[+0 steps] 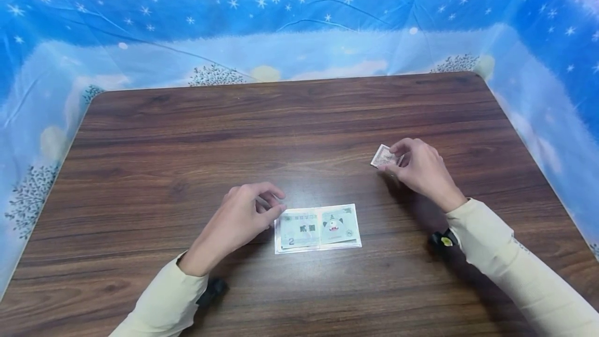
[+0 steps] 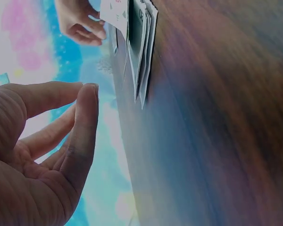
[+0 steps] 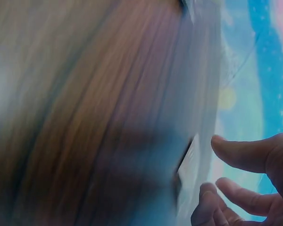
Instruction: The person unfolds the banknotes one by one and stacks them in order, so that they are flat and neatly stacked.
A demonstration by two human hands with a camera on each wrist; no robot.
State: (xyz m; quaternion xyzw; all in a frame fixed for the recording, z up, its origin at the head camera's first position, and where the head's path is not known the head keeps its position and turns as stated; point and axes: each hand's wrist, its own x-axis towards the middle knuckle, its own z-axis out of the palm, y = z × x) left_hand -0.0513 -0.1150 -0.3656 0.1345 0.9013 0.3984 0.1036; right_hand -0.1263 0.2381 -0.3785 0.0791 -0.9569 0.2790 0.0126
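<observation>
A stack of pale green banknotes, edged with a clear margin, lies on the table, a "2" and a cartoon face printed on top. In the left wrist view the stack shows several layers seen edge-on. My left hand hovers at its upper left corner; its thumb and index fingertips come together with nothing between them. Farther right, my right hand is over a small, pale, square printed paper. Thumb and fingers are spread apart beside the paper in the right wrist view, not gripping it.
The brown wood-grain table has rounded far corners. A blue and white snowflake-patterned cloth hangs behind it and along both sides. Dark bands with cameras sit at the wrists.
</observation>
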